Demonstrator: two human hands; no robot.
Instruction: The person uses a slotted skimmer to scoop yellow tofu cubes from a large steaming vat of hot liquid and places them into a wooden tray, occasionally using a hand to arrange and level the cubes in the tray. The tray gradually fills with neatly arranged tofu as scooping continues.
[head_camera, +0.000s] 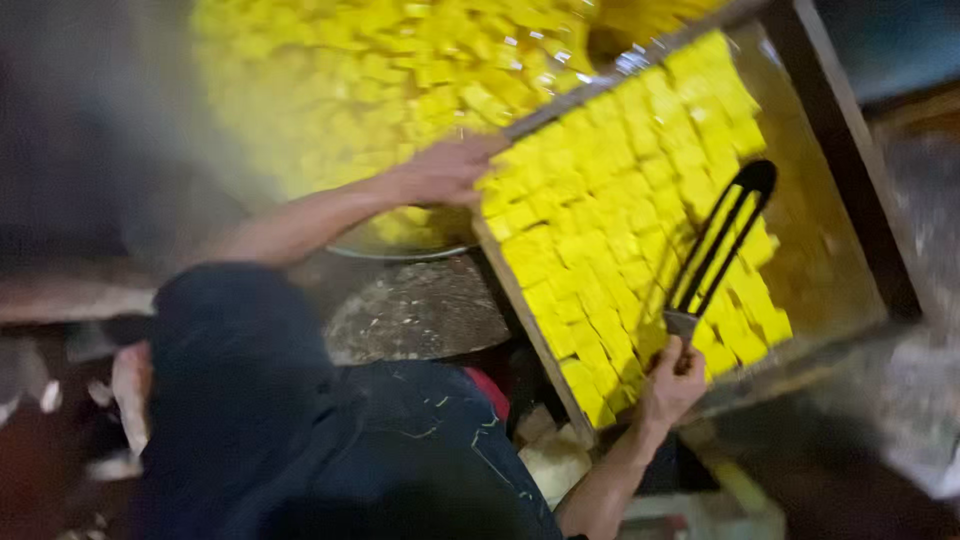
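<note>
A wooden tray (840, 260) tilts toward a big pan, and it is covered with several yellow cubes (610, 220). My left hand (440, 172) grips the tray's upper left corner, at the pan's edge. My right hand (672, 380) holds the handle of a dark slotted spatula (722, 235) whose blade lies over the cubes in the tray. The round pan (400, 250) holds a heap of the same yellow cubes (400, 70).
A dark, flat lid-like disc (420, 315) lies below the pan, next to the tray's lower left edge. My dark blue clothing (300, 430) fills the lower middle. A dark frame and surface (900, 200) run along the right side.
</note>
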